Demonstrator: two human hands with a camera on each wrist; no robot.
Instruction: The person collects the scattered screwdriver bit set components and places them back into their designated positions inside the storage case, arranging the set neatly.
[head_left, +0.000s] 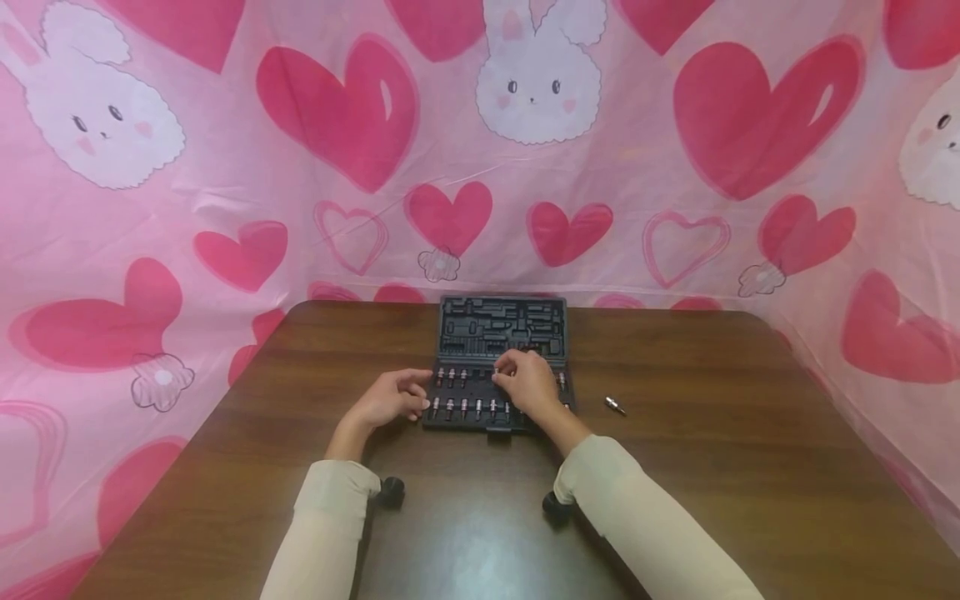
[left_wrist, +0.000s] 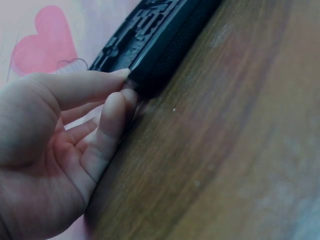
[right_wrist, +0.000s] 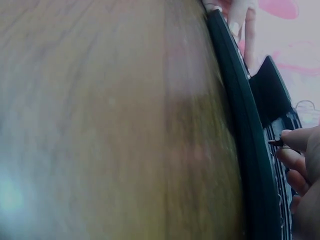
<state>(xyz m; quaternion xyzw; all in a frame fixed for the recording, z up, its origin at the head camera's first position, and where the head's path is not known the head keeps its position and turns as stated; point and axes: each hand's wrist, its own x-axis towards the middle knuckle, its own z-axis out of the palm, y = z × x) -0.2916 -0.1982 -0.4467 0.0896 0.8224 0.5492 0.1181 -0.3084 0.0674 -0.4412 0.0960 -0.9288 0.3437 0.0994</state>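
An open black tool case (head_left: pixel 489 424) lies on the table, with rows of silver bit sockets (head_left: pixel 464 408) in its near half. At its left edge, my left hand (head_left: pixel 388 400) holds the side near the front corner; the left wrist view shows the thumb and fingertips at the case corner (left_wrist: pixel 145 82). My right hand (head_left: pixel 531 385) is over the back row, pinching a small bit socket (right_wrist: pixel 276 143) between thumb and forefinger. This hand hides part of both rows. One loose bit socket (head_left: pixel 615 406) lies on the table right of the case.
The raised lid (head_left: pixel 502 325) has moulded recesses and stands at the back of the case. Brown wooden table (head_left: pixel 465 517) surrounds the case. A pink cloth (head_left: pixel 517 175) with hearts and rabbits hangs behind and at both sides.
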